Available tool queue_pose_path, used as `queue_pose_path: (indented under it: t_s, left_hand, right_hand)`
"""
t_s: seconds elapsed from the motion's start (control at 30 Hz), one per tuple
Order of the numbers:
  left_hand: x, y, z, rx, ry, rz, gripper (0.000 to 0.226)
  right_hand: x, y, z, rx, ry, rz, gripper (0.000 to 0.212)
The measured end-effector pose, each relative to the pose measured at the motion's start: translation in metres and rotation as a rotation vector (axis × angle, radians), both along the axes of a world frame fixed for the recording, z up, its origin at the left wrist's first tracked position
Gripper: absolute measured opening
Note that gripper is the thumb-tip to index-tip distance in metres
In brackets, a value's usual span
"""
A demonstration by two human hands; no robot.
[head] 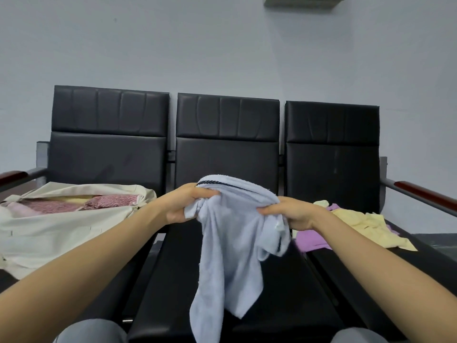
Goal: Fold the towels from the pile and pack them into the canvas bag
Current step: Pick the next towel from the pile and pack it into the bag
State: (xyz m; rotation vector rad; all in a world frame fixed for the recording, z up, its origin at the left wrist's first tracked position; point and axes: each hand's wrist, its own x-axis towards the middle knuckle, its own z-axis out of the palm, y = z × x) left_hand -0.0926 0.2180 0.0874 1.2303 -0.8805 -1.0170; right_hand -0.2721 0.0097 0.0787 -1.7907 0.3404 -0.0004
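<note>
A pale blue towel (230, 243) with a dark stripe hangs bunched above the middle seat, held up by both hands. My left hand (184, 206) grips its upper left part, and my right hand (291, 215) grips its upper right part. On the left seat lies the cream canvas bag (49, 231), open, with pink and pale yellow towels (103, 203) inside. The pile on the right seat holds a yellow towel (366, 225) and a purple towel (311, 240).
A row of three black padded seats (227, 157) stands against a grey wall. Metal armrests with dark wood tops (425, 194) flank both ends. My knees (91, 331) in grey trousers show at the bottom edge.
</note>
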Motion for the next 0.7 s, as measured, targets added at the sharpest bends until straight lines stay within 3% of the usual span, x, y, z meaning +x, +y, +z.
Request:
queue_pose_path:
  t_s: [0.07,0.13,0.23,0.3,0.47,0.53,0.6,0.7]
  left_hand:
    - [0.003,0.007,0.0,0.133,-0.118,-0.103,0.029]
    - [0.001,0.011,-0.001,0.304,-0.34,-0.198,0.036]
    - [-0.001,0.012,0.001,0.568,-0.696,-0.249,0.017]
    - [0.005,0.009,0.002,0.712,-0.846,-0.269,0.011]
    - [0.032,-0.001,-0.002,0.719,-0.753,-0.287,0.033]
    - [0.047,-0.013,-0.009,0.745,-0.878,-0.292,0.024]
    - [0.065,-0.031,-0.015,0.753,-1.192,-0.164,0.022]
    - [0.083,-0.054,-0.018,0.547,-1.535,0.354,0.025]
  right_hand:
    - [-0.003,-0.006,0.0,0.105,-0.077,-0.035,0.025]
    - [-0.005,-0.011,0.0,0.109,-0.093,-0.043,0.037]
    - [-0.005,-0.013,0.002,-0.039,-0.005,0.029,0.053]
    - [-0.001,-0.012,0.003,-0.147,0.127,0.113,0.052]
    - [0.014,-0.009,0.002,-0.549,0.571,0.215,0.027]
    - [0.027,-0.008,0.001,-0.825,0.717,0.221,0.025]
    - [0.046,-0.012,0.0,-1.076,0.657,0.059,0.02]
    - [0.073,-0.027,0.004,-1.346,0.312,-0.355,0.014]
